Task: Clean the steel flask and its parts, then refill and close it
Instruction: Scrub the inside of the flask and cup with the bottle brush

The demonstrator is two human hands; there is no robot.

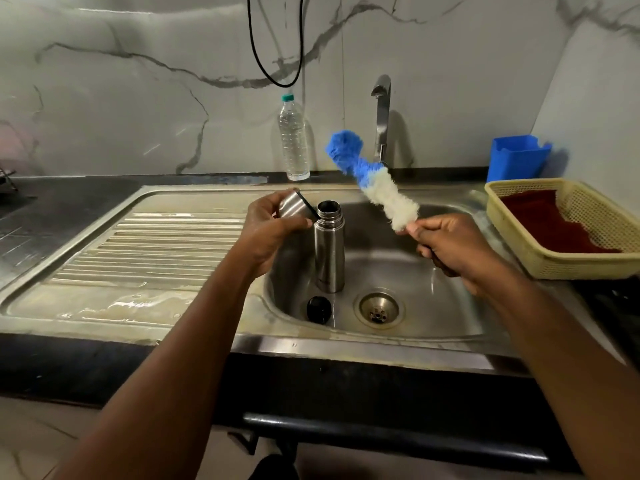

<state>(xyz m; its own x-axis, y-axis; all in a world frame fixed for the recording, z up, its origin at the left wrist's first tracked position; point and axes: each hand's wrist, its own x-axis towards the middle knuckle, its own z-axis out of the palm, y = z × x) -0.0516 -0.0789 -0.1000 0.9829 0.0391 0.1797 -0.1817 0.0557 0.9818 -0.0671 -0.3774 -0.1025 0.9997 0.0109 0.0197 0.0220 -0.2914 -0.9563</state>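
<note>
Two hands are working over the sink (433,271). The left hand (273,226) is closing around the steel cup lid (292,204), its rim just beside the flask (329,251) mouth. The right hand (446,242) is gripping the bottle brush (374,181), its head angling up-left, above and right of the flask, which is standing upright in the basin, axis vertical. The black stopper (318,309) is lying near the drain (378,310). The steel looks wet.
</note>
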